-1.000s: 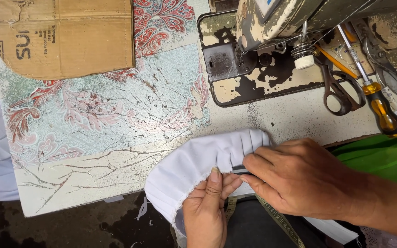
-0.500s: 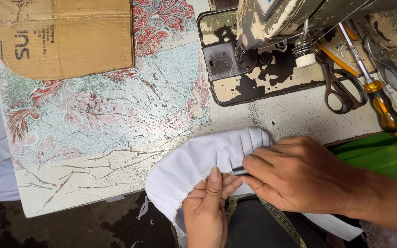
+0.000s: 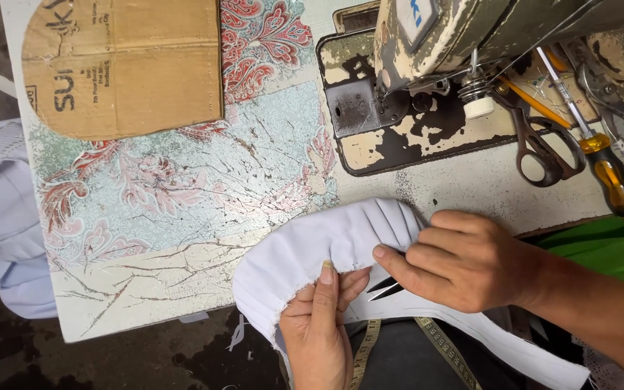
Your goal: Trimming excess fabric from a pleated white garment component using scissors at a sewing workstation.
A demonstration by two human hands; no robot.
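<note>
Fingers (image 3: 326, 278) of the left hand (image 3: 319, 328) pinch the pleated white cloth (image 3: 305, 249) at the near edge of the floral-patterned table (image 3: 182, 209); the right hand (image 3: 464, 260) grips small snips (image 3: 384, 287) against it, below the worn sewing machine (image 3: 456, 36).

The right hand (image 3: 464, 260) covers nearly all of the small snips (image 3: 383, 287); only two dark blade tips poke out below its fingers, so the handles cannot be seen. The white cloth (image 3: 312, 249) runs under both hands, and its lower end is cut off below the snips by the bottom edge. The left hand (image 3: 319, 325) loses its wrist to the same edge. The tape measure (image 3: 438, 339), just below the snips, shows as two short stretches; its marks are too small to read. Up and right of the snips, the sewing machine (image 3: 464, 32) is cropped by the top edge, and its needle is hidden behind the head.
</note>
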